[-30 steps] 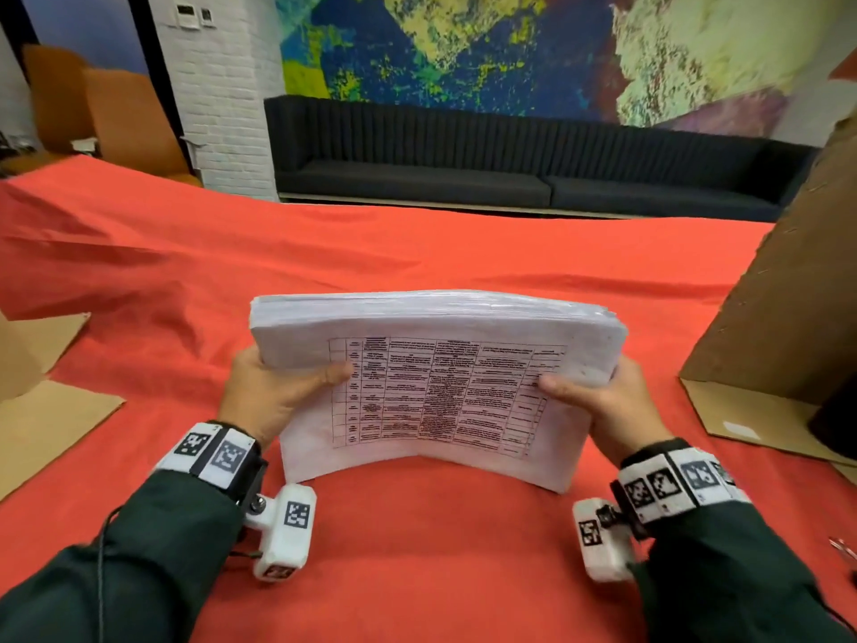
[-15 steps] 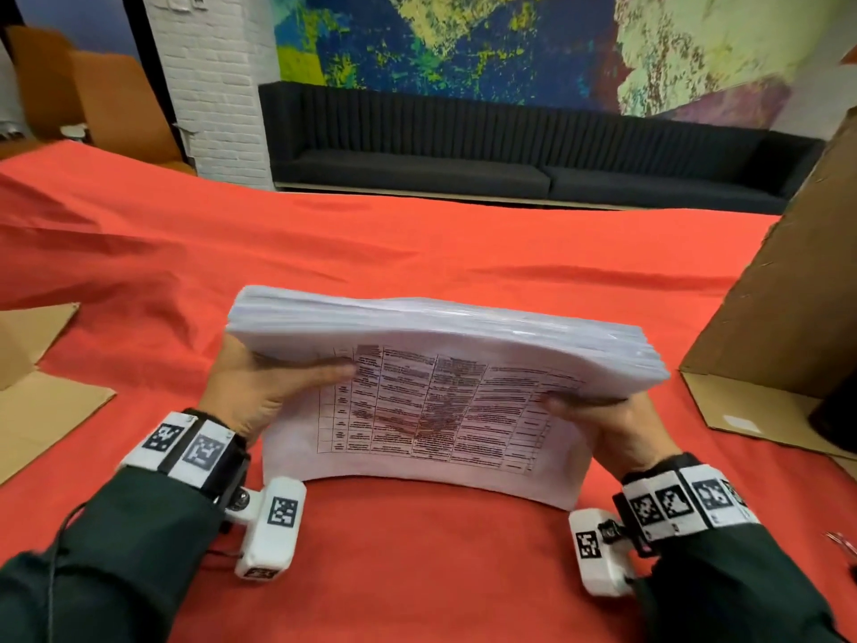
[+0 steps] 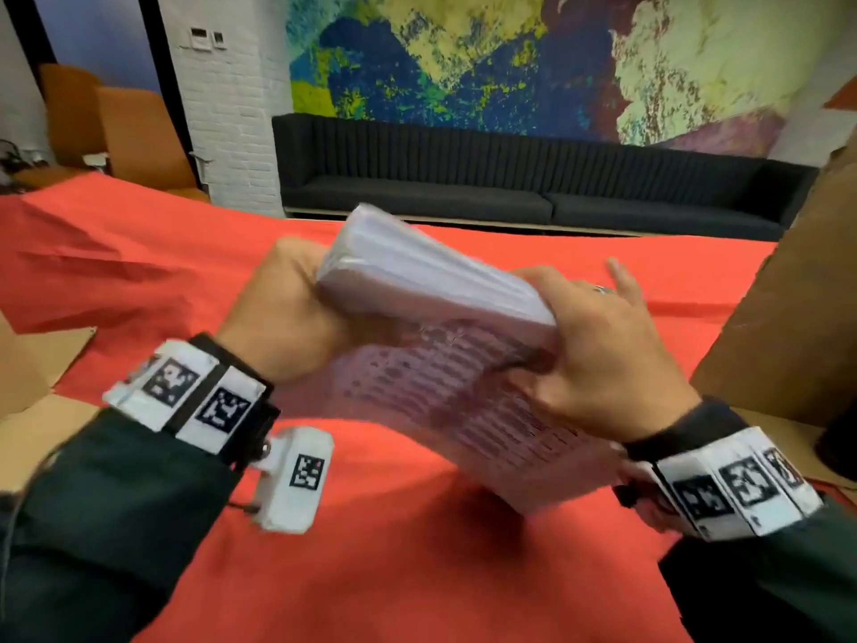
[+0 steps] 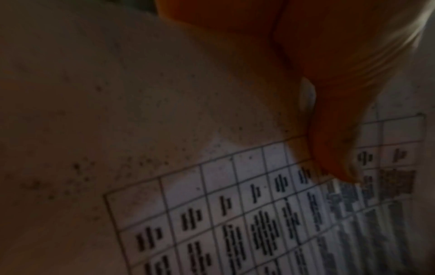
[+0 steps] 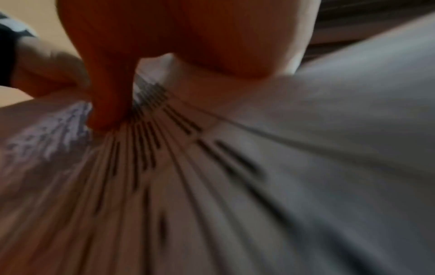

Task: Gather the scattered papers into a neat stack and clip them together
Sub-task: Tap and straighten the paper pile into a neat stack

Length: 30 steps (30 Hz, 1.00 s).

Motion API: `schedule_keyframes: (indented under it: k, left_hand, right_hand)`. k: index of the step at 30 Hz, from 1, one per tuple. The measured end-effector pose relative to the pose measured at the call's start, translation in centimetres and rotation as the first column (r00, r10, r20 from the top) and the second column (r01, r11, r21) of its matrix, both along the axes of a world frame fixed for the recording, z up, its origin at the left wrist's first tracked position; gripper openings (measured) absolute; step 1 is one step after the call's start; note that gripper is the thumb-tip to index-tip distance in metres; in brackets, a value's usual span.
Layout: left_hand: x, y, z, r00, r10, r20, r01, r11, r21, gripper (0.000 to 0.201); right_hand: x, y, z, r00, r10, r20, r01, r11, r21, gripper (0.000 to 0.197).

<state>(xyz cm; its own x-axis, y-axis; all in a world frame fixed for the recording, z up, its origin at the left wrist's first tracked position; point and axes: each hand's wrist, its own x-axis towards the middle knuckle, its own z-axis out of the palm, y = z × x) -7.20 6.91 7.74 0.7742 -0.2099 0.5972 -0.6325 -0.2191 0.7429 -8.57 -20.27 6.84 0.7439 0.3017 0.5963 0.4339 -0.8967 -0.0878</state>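
Surface: red cloth (image 3: 417,573), sofa (image 3: 510,178) behind.
Stack (image 3: 445,364): tilted, held above cloth between both hands, printed table facing the person.
Left hand (image 3: 283,317): grips stack's upper left corner.
Right hand (image 3: 603,359): grips stack's right edge.

Red cloth (image 3: 139,280) covers the table, wrinkled toward the left edge. Flat cardboard sheet (image 3: 32,364) lies at the left edge. Tall cardboard box (image 3: 788,327) stands at the right edge. Beyond the far edge: black sofa (image 3: 510,187), colourful mural (image 3: 510,62), white brick pillar (image 3: 227,109), orange chairs (image 3: 130,132).
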Motion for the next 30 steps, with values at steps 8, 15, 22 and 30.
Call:
schedule_keyframes:
  k: [8,15,22,30]
  left_hand:
    - [-0.4,0.3,1.1,0.772,0.574,0.271,-0.534,0.818,-0.212,0.096]
    - [-0.4,-4.1,-3.5,0.957,-0.01,-0.29,-0.102,0.923,-0.37,0.034]
    - [-1.5,-7.9,-4.2,0.861,0.508,0.017,-0.479,0.822,-0.306,0.044]
    - [-0.7,-3.7,-4.9,0.937,0.327,-0.122,-0.347,0.836,-0.424,0.034]
  right_hand:
    - [-0.4,-0.4,0.3,0.895,0.445,0.045,-0.282,0.485,0.827,0.023]
    - [-0.3,0.5,-3.1,0.939,0.327,0.101,-0.182,0.227,0.957,0.023]
    - [0.2,3.3,-5.4,0.957,0.136,0.258,-0.288,0.313,0.905,0.027]
    - [-0.3,1.5,-5.5,0.96,0.26,0.101,-0.184,0.319,0.93,0.042]
